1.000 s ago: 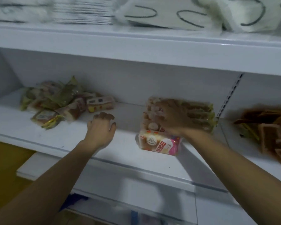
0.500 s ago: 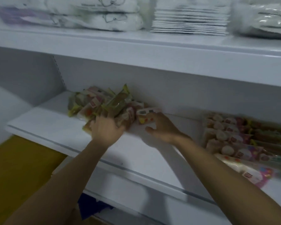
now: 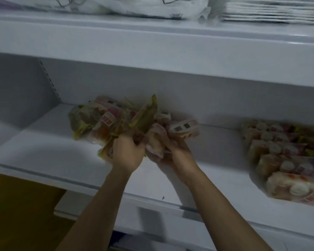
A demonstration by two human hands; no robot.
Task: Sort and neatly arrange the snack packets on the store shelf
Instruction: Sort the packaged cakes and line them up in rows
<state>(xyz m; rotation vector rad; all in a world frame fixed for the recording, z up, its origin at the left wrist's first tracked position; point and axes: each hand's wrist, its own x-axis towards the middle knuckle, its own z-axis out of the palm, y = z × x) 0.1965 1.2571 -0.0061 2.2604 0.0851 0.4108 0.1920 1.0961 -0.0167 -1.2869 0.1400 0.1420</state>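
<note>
A loose heap of crinkly yellow-green and pink plastic snack packets [image 3: 116,122] lies at the back of the white metal shelf [image 3: 43,151]. It is gripped by left hand [image 3: 128,151] and right hand [image 3: 172,147], fingers curled on packets. Slippery film is judged likely to let packets spill off the front edge if gathered hastily.

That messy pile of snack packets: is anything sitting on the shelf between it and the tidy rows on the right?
Nothing visible does. Both hands, left hand and right hand, already grip packets at the front of the messy pile. Between it and the tidy rows lies only bare white shelf.
</note>
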